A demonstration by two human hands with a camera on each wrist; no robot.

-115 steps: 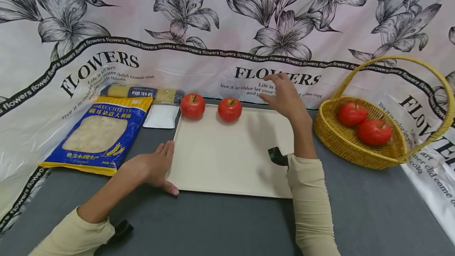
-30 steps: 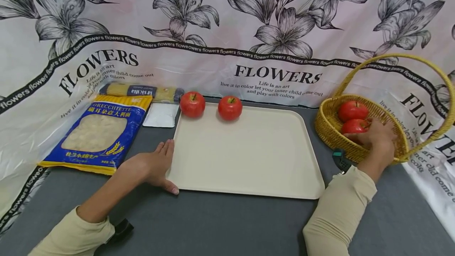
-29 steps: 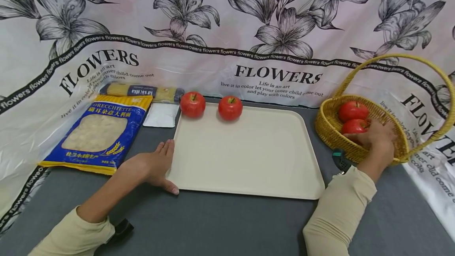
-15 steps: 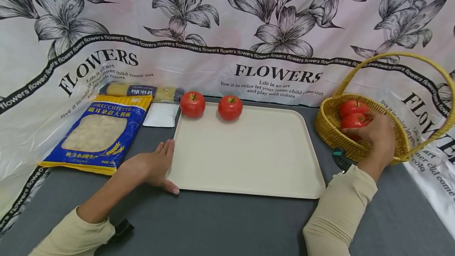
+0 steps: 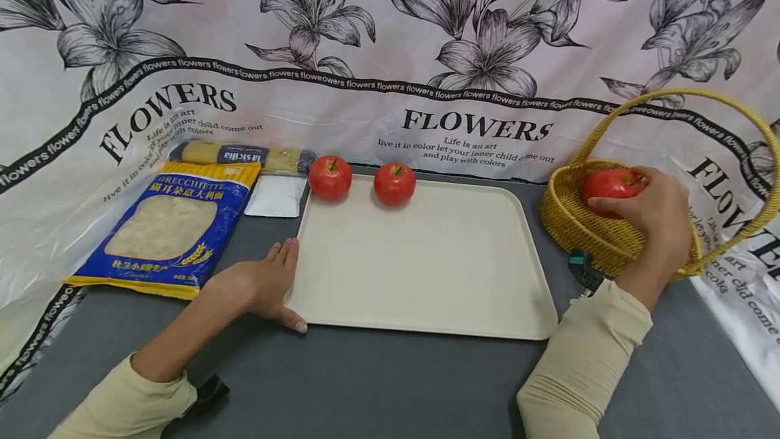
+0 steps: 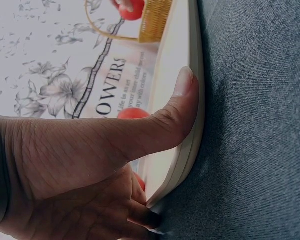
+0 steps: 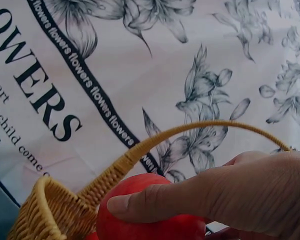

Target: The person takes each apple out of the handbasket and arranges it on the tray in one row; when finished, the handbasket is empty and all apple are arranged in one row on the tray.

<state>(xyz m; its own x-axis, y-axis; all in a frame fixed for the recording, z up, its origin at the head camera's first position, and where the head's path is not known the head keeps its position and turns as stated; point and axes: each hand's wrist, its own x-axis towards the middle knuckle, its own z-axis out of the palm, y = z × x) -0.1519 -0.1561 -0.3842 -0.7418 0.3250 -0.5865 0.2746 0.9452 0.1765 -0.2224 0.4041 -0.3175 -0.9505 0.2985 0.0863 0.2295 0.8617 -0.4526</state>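
My right hand [image 5: 661, 215] grips a red apple [image 5: 611, 185] over the wicker basket [image 5: 585, 239], thumb on its near side, as the right wrist view also shows. The held apple covers most of the other apple in the basket; only a sliver of red shows beneath it in the right wrist view. At the left edge of the cream tray [image 5: 426, 269], my left hand [image 5: 262, 290] rests with straight fingers along the side and the thumb [image 6: 182, 100] at the front corner. Two more red apples, one [image 5: 330, 179] at the back left corner and another [image 5: 394, 184] beside it, sit on the tray.
Left of the tray lie a blue and yellow bag of orecchiette [image 5: 164, 229], a long pasta packet [image 5: 244, 156] and a white square packet [image 5: 276, 196]. The basket's tall handle [image 5: 752, 127] arches over its right side. A flower-printed sheet [image 5: 390, 32] hangs behind the grey table [image 5: 365, 385].
From above the tray, my right hand has moved right into the basket, taken hold of the front apple and raised it. My left hand has stayed at the tray's edge.
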